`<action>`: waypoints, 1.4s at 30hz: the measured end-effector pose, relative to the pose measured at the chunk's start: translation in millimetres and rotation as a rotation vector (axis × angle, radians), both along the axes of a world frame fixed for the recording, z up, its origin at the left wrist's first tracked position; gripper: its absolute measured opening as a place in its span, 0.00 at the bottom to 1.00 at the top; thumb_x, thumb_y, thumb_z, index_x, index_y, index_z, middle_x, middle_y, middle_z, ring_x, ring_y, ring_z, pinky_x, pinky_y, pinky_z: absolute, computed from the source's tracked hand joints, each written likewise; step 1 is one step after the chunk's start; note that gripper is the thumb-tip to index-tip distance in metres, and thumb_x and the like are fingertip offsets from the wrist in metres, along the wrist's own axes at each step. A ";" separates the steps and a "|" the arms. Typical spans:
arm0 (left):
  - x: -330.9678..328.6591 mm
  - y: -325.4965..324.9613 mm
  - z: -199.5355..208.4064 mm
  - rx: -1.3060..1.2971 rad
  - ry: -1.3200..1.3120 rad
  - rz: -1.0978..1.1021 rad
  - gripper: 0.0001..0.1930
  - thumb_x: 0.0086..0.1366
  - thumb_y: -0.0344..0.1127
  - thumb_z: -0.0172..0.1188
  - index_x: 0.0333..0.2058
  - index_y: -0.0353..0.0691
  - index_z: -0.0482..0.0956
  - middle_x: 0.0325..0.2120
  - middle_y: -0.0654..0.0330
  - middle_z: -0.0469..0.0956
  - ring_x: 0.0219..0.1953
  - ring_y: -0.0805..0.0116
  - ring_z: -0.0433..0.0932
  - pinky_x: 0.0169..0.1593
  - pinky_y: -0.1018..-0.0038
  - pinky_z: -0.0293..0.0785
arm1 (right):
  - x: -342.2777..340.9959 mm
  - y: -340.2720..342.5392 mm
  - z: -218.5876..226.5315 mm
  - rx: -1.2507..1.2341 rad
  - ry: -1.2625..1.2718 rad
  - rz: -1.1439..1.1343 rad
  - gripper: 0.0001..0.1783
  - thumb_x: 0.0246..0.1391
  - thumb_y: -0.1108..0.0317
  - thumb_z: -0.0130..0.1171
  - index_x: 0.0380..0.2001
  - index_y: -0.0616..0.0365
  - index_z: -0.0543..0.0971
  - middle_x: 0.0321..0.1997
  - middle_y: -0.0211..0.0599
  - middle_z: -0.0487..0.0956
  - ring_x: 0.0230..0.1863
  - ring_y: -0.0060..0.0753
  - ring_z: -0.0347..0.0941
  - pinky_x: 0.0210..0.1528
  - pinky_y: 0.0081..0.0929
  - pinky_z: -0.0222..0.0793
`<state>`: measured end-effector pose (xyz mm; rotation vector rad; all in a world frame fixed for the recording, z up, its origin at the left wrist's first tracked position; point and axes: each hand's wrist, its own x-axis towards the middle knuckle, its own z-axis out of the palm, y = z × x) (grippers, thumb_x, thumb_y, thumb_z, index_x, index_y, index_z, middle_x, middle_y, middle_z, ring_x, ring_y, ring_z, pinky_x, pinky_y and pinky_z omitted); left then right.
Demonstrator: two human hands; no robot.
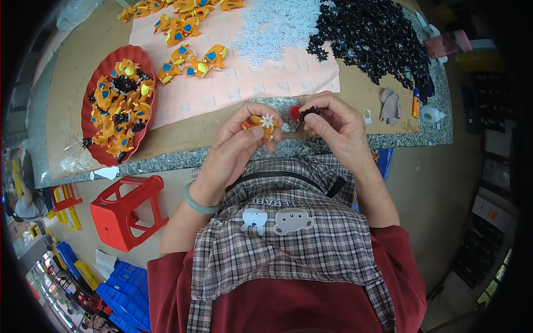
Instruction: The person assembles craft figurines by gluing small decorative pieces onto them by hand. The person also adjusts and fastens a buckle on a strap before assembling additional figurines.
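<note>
Between the thumb and fingers of my left hand (229,145) is a small orange toy figure (255,119) with yellow parts. A white star-shaped piece (267,120) sits on the side of the figure that faces me. To the right, my right hand (343,132) pinches a black star-shaped piece (310,113), a short gap away from the figure. Just behind that piece, on the table edge, a small red round thing (294,114) shows in part. A pale green bangle (200,201) circles my left wrist.
A scalloped red tray (89,129) holds orange figures and black pieces. On pink sheeting (222,91) lie more figures (191,61), a white star heap (272,30) and a black star heap (372,44). A grey cloth (390,105) lies right; a red stool (125,213) stands left.
</note>
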<state>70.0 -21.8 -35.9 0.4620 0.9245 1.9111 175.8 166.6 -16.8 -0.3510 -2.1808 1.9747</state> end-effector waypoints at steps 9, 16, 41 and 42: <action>-1.5 -9.9 1.5 -0.028 -0.068 0.027 0.14 0.68 0.33 0.51 0.51 0.38 0.69 0.41 0.56 0.73 0.37 0.70 0.76 0.37 0.76 0.73 | -1.0 1.7 -2.1 0.386 0.029 -0.015 0.08 0.54 0.78 0.59 0.39 0.63 0.79 0.34 0.31 0.77 0.33 0.20 0.74 0.34 0.17 0.70; -1.8 -11.0 1.5 -0.066 -0.047 0.067 0.17 0.68 0.33 0.52 0.54 0.39 0.68 0.42 0.59 0.72 0.35 0.71 0.75 0.34 0.79 0.70 | -2.1 2.9 -5.9 0.616 0.069 -0.011 0.10 0.51 0.80 0.59 0.38 0.62 0.81 0.34 0.36 0.78 0.33 0.29 0.75 0.34 0.23 0.70; 3.1 -9.5 1.8 -0.106 -0.083 0.040 0.17 0.67 0.33 0.45 0.54 0.37 0.68 0.39 0.63 0.70 0.35 0.75 0.71 0.35 0.80 0.65 | -2.2 10.1 -4.1 0.563 0.004 -0.008 0.08 0.54 0.78 0.59 0.38 0.61 0.81 0.35 0.34 0.79 0.34 0.24 0.76 0.34 0.22 0.71; 3.7 -8.9 1.6 -0.103 -0.093 0.041 0.17 0.67 0.33 0.45 0.53 0.37 0.68 0.38 0.63 0.70 0.35 0.76 0.70 0.35 0.81 0.65 | -1.3 10.8 -5.4 0.564 0.005 -0.009 0.08 0.54 0.78 0.59 0.38 0.61 0.81 0.35 0.34 0.79 0.34 0.24 0.76 0.34 0.22 0.71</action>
